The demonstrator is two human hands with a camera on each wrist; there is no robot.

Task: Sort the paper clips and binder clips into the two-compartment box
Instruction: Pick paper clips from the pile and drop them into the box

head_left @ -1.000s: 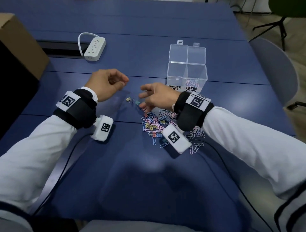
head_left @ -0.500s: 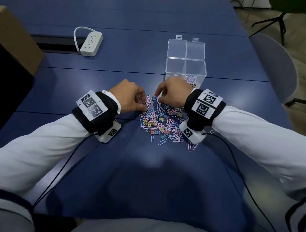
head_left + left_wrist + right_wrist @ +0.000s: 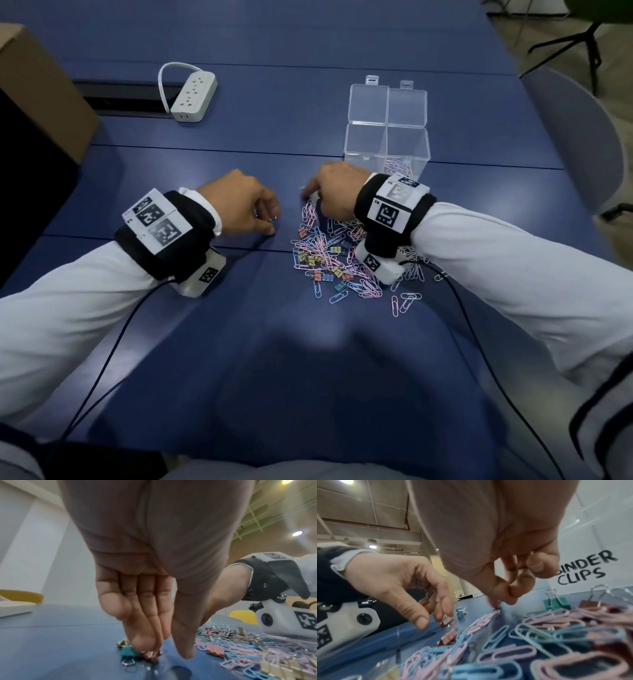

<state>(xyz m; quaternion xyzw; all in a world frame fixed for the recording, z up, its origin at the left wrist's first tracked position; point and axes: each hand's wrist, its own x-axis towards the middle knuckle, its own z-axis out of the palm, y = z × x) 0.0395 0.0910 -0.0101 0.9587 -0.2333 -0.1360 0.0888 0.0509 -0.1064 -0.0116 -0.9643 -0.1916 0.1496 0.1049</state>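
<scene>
A heap of pastel paper clips and small binder clips (image 3: 337, 260) lies on the blue table. Behind it stands the clear two-compartment box (image 3: 387, 137), lids open; its right half holds paper clips (image 3: 399, 168). My left hand (image 3: 270, 226) is left of the heap. Its fingers (image 3: 144, 639) point down onto a pink binder clip (image 3: 150, 655) beside a teal binder clip (image 3: 127, 651), with the thumb apart. My right hand (image 3: 308, 195) is at the heap's far edge, fingers curled, thumb against a finger. One fingertip (image 3: 493, 603) touches the end of a pink paper clip (image 3: 485, 618).
The box's left compartment bears the label BINDER CLIPS (image 3: 587, 568). A white power strip (image 3: 193, 96) lies at the back left near a table slot. A cardboard box (image 3: 37, 89) stands at the left edge, and a grey chair (image 3: 575, 137) on the right. Cables trail from both wrists.
Both hands have come down to the heap's far edge. The left hand swung in from the left, then drew slightly away from the right hand. The right hand's fingers have curled.
</scene>
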